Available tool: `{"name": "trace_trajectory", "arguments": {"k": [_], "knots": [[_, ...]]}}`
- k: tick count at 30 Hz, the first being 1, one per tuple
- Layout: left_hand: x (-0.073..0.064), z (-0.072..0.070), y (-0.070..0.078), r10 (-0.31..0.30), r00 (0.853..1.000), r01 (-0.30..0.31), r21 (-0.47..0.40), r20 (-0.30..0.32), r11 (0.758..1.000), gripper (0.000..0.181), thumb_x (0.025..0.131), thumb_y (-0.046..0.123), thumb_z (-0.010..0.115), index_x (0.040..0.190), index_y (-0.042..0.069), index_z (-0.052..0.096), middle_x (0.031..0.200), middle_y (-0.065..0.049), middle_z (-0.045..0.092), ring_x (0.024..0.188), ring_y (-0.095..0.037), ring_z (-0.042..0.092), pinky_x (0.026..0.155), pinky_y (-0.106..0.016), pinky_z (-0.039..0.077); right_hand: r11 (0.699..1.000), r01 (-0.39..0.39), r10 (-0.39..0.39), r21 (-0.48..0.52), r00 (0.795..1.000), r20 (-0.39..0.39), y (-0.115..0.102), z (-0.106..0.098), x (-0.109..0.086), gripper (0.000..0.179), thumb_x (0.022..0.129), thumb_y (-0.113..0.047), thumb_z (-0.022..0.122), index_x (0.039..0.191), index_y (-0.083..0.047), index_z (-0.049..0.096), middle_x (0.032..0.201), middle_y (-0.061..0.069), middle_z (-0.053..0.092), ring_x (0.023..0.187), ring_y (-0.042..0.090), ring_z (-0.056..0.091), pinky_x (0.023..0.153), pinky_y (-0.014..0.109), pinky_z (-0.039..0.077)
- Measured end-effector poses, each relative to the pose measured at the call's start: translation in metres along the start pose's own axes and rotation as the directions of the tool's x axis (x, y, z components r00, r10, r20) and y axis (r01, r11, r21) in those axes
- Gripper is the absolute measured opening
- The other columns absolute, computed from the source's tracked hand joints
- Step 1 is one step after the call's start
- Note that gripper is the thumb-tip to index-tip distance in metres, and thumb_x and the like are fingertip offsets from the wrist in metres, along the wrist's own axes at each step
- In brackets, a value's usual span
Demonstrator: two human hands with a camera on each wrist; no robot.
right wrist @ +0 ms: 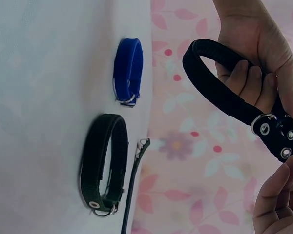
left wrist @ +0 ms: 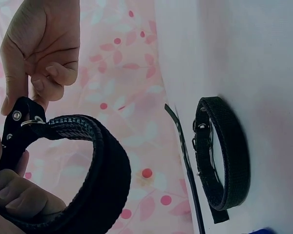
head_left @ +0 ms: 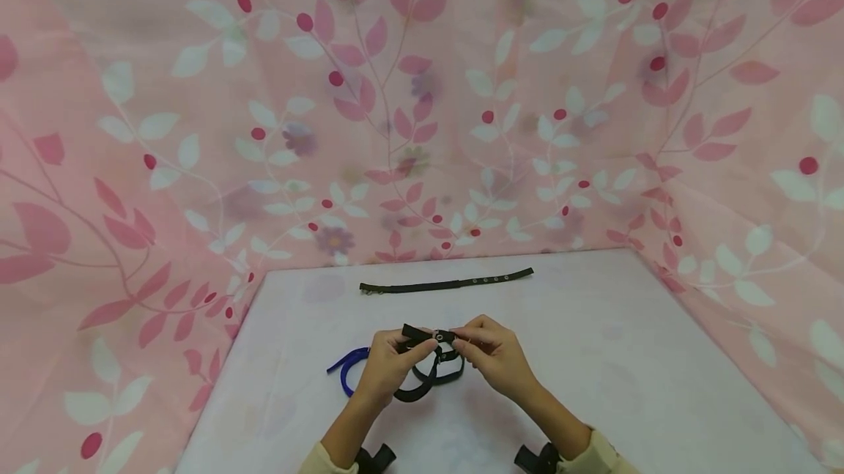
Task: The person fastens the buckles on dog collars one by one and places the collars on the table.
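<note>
Between my two hands is a black collar (left wrist: 110,170) with a metal D-ring and metal eyelets, bent into a loop. My left hand (head_left: 387,368) grips it near the ring; its fingers lie inside the loop in the left wrist view, and a strap end sticks out above it. Thumb and fingertips of my right hand (head_left: 499,358) pinch the eyelet part of the strap (right wrist: 286,152). Behind the held collar, a dark collar (right wrist: 93,161) closed into a loop stands on the table. A blue collar (right wrist: 128,70) lies left of it, partly hidden by my left hand in the head view.
A dark collar (head_left: 428,286) lies stretched straight along the back of the white table (head_left: 580,327), its eyelets toward the right. Pink leaf-patterned cloth (head_left: 395,130) hangs behind the table and along both sides.
</note>
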State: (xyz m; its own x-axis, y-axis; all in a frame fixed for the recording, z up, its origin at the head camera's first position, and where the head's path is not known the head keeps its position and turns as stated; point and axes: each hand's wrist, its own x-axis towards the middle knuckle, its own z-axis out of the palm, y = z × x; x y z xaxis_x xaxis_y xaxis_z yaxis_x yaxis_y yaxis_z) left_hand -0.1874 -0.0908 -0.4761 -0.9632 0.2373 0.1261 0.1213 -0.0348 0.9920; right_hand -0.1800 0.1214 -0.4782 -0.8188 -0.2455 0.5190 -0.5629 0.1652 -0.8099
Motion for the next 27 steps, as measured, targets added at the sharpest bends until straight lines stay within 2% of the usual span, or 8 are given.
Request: {"name": "trace_trajectory", "arguments": {"k": [7, 15, 18, 27], "knots": [[0.0, 0.002, -0.001, 0.01, 1.0, -0.01, 0.004, 0.012, 1.0, 0.024, 0.087, 0.016, 0.076, 0.103, -0.003, 0.075, 0.106, -0.017, 0.074, 0.101, -0.02, 0.07, 0.092, -0.034, 0.05, 1.0, 0.012, -0.012, -0.011, 1.0, 0.003, -0.004, 0.002, 0.001, 0.016, 0.091, -0.004, 0.069, 0.105, 0.0, 0.075, 0.088, 0.008, 0.061, 0.061, 0.004, 0.053, 0.048, 0.023, 0.047], [-0.001, 0.005, -0.007, -0.003, 0.999, 0.003, 0.002, 0.042, 1.0, 0.023, 0.087, 0.021, 0.077, 0.099, 0.002, 0.077, 0.104, -0.013, 0.075, 0.103, -0.023, 0.069, 0.093, -0.036, 0.051, 0.999, -0.015, 0.016, -0.042, 1.0, 0.018, -0.035, 0.006, 0.004, 0.015, 0.086, 0.006, 0.07, 0.1, 0.008, 0.074, 0.085, 0.012, 0.061, 0.063, 0.002, 0.05, 0.051, 0.021, 0.047], [-0.001, 0.007, -0.01, -0.002, 0.998, 0.002, -0.004, 0.064, 1.0, 0.022, 0.088, 0.021, 0.076, 0.1, 0.002, 0.077, 0.105, -0.013, 0.075, 0.104, -0.022, 0.07, 0.092, -0.033, 0.053, 0.999, -0.008, 0.009, -0.05, 1.0, 0.021, -0.034, 0.008, 0.002, 0.015, 0.085, 0.006, 0.07, 0.1, 0.008, 0.074, 0.084, 0.012, 0.061, 0.064, 0.002, 0.049, 0.051, 0.021, 0.046], [0.0, 0.006, -0.008, 0.011, 0.998, -0.011, -0.002, 0.062, 1.0, 0.021, 0.087, 0.019, 0.077, 0.099, 0.002, 0.077, 0.102, -0.013, 0.075, 0.1, -0.022, 0.071, 0.091, -0.034, 0.053, 0.998, -0.026, 0.027, -0.057, 0.999, 0.027, 0.001, 0.008, -0.005, 0.017, 0.089, 0.0, 0.07, 0.105, -0.001, 0.074, 0.091, 0.009, 0.065, 0.068, 0.004, 0.053, 0.051, 0.022, 0.047]]}}
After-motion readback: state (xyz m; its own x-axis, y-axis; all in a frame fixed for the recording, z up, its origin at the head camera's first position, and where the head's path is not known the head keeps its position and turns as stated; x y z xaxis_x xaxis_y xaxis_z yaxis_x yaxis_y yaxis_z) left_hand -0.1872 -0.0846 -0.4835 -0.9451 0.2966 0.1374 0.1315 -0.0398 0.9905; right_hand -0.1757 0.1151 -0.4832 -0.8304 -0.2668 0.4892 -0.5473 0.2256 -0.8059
